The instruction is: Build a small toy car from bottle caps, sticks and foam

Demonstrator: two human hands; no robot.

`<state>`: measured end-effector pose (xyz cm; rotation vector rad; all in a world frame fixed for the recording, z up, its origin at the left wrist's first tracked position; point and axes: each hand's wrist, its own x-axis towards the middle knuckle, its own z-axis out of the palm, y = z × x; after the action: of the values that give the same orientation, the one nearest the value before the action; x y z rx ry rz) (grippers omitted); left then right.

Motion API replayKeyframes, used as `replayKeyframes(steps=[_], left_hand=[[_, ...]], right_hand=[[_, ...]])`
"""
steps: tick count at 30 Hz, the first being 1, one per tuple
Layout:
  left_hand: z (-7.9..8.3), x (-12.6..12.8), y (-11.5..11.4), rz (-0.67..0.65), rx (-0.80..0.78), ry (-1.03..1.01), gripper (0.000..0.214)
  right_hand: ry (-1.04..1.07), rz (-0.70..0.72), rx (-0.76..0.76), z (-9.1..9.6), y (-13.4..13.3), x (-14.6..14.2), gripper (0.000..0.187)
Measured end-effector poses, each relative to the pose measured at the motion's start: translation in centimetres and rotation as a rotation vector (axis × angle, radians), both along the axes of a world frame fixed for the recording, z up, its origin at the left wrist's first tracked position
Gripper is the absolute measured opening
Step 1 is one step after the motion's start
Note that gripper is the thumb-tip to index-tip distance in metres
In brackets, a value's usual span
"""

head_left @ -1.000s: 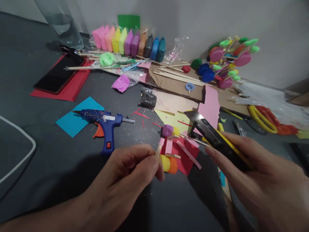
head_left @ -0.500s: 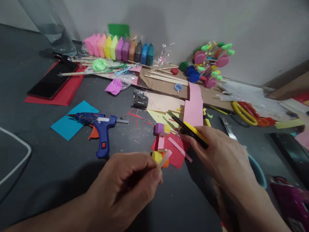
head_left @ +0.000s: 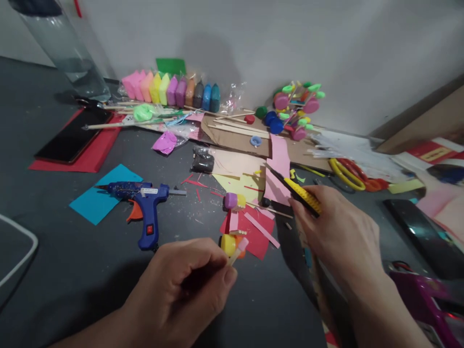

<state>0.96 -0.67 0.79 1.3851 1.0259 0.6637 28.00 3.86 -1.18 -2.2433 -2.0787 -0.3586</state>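
Note:
My left hand (head_left: 181, 290) is closed round a thin wooden stick with a pink tip (head_left: 239, 247), low in the middle of the view. My right hand (head_left: 340, 232) grips a yellow and black utility knife (head_left: 297, 191), its blade pointing up-left over a pink paper strip (head_left: 279, 166). Between the hands lie a yellow and orange clay piece (head_left: 230, 243), a purple and yellow clay piece (head_left: 232, 200) and red paper scraps (head_left: 253, 229) on the dark table.
A blue glue gun (head_left: 145, 203) lies on blue paper at the left. A phone (head_left: 70, 137) rests on red paper. Coloured clay packs (head_left: 170, 89), sticks, cardboard, a clay-and-stick model (head_left: 293, 104) and scissors (head_left: 350, 174) line the back wall. A water bottle (head_left: 61, 48) stands far left.
My right hand has carried the knife away from me toward the pink strip. My left hand has drawn back with the stick. The view has shifted right.

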Motion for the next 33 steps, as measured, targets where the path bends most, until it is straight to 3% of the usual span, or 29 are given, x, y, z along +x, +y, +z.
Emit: replayKeyframes(steps=[5,10,14,17,19,20,23,26,33], left_hand=[[-0.1,0.0,-0.2,-0.008,0.046,0.073,0.033],[-1.6,0.0,-0.6,0.011,0.250,0.073,0.030],[-1.9,-0.1,-0.9,0.013,0.346,0.061,0.028],[-1.3,-0.1,-1.1,0.001,0.382,0.076,0.027],[-0.9,-0.1,-1.1,-0.032,0.400,0.086,0.028],[-0.8,0.0,-1.2,-0.057,0.406,0.088,0.029],[-0.7,0.1,-1.3,-0.117,0.406,0.089,0.027],[-0.7,0.2,-1.4,-0.135,0.327,0.067,0.029],[0.2,-0.1,-1.2,-0.200,-0.161,-0.038,0.040]], right_hand=[[-0.008,-0.048,-0.003,-0.4,0.9,1.2,0.036],[0.044,0.022,0.023,-1.4,1.6,2.3,0.026],[0.200,0.118,0.119,-0.2,1.0,1.4,0.028],[0.444,0.338,0.100,1.6,-0.9,-0.8,0.022],[0.867,0.648,0.031,2.7,-2.3,-2.6,0.013],[0.970,0.770,-0.015,3.1,-3.0,-3.4,0.016],[1.016,0.907,-0.058,3.4,-4.3,-5.1,0.020],[0.944,0.940,-0.007,3.0,-4.7,-5.6,0.018],[0.662,1.001,0.039,3.2,-5.0,-5.1,0.017]])
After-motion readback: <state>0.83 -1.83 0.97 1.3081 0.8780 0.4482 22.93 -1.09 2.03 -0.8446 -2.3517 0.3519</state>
